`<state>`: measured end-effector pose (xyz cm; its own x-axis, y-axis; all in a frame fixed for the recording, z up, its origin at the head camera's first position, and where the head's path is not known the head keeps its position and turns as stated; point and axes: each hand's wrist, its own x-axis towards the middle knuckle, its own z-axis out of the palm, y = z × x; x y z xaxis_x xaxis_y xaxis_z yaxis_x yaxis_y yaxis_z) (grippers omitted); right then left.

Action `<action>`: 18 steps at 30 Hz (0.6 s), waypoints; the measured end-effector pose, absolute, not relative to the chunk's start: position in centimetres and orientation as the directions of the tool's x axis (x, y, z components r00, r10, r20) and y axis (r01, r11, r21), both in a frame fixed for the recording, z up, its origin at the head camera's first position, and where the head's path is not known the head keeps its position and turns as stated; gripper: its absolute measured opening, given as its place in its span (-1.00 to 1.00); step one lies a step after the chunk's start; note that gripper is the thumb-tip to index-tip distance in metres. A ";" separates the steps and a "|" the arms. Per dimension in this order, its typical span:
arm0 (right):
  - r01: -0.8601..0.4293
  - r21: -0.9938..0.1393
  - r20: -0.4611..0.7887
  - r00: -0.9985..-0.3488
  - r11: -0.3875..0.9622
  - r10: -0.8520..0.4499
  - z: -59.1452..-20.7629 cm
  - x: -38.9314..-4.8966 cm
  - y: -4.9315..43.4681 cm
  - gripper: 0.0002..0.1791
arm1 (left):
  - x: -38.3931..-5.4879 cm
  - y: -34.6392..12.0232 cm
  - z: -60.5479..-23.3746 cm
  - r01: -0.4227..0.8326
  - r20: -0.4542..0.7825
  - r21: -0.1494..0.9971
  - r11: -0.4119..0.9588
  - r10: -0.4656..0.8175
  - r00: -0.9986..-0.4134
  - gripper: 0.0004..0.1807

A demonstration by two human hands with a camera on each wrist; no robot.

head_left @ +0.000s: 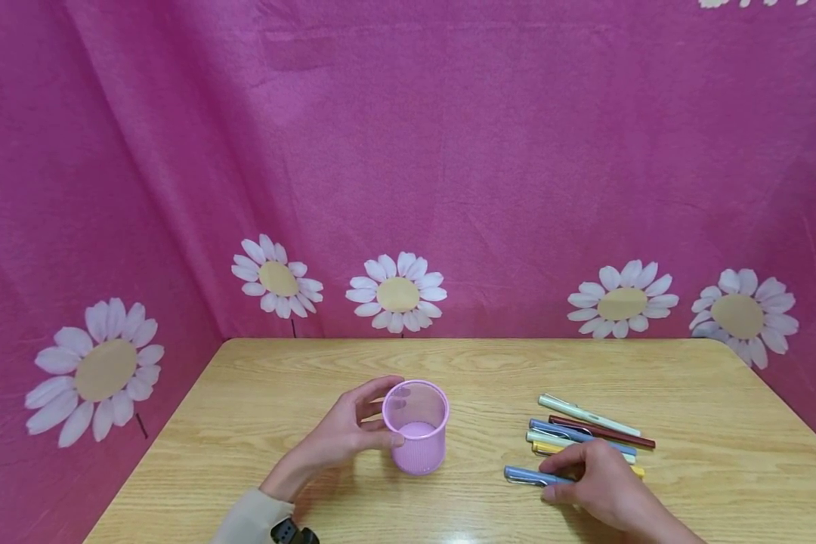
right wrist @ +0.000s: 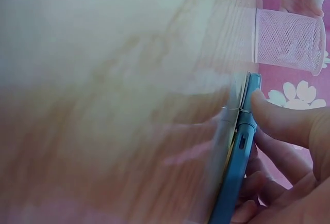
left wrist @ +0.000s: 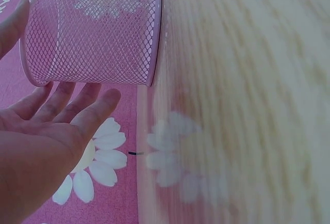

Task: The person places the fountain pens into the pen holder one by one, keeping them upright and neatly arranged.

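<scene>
A pink mesh pen cup [head_left: 418,446] stands upright on the table. My left hand [head_left: 343,427] holds it from the left, thumb at its near side by the rim and fingers reaching behind. In the left wrist view, the little finger of that hand [left wrist: 46,136] shows apart from the mesh. To the right, my right hand [head_left: 601,483] pinches a blue pen [head_left: 530,475] that lies low at the table surface. The right wrist view shows the thumb against the pen's cap beside its wire clip [right wrist: 242,110]; the other fingers are curled behind the barrel.
Behind the right hand lie several pens: a pale green pen [head_left: 588,415], a dark red pen [head_left: 625,434], another blue pen [head_left: 551,429], a second pale green one and a yellow pen [head_left: 547,448], partly covered. A pink flowered cloth [head_left: 503,189] hangs beyond the wooden table [head_left: 299,370].
</scene>
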<state>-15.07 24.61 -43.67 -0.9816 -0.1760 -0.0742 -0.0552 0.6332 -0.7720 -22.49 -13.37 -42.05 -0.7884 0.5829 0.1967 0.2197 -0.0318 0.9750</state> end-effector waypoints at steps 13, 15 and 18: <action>-0.130 -0.793 -0.031 -0.967 0.595 -0.253 -43.7 -15.2 24.8 -0.75 | -22.5 -13.4 -42.0 0.223 0.201 0.974 -0.036 0.587 -0.784 -0.11; -0.124 -0.793 -0.037 -0.967 0.596 -0.251 -43.7 -15.2 24.8 -0.73 | -22.5 -13.4 -42.0 0.224 0.202 0.974 -0.035 0.588 -0.784 -0.11; -0.131 -0.781 -0.033 -0.968 0.610 -0.250 -43.7 -15.2 24.7 -0.71 | -22.6 -13.4 -42.0 0.226 0.201 0.974 -0.032 0.588 -0.783 -0.10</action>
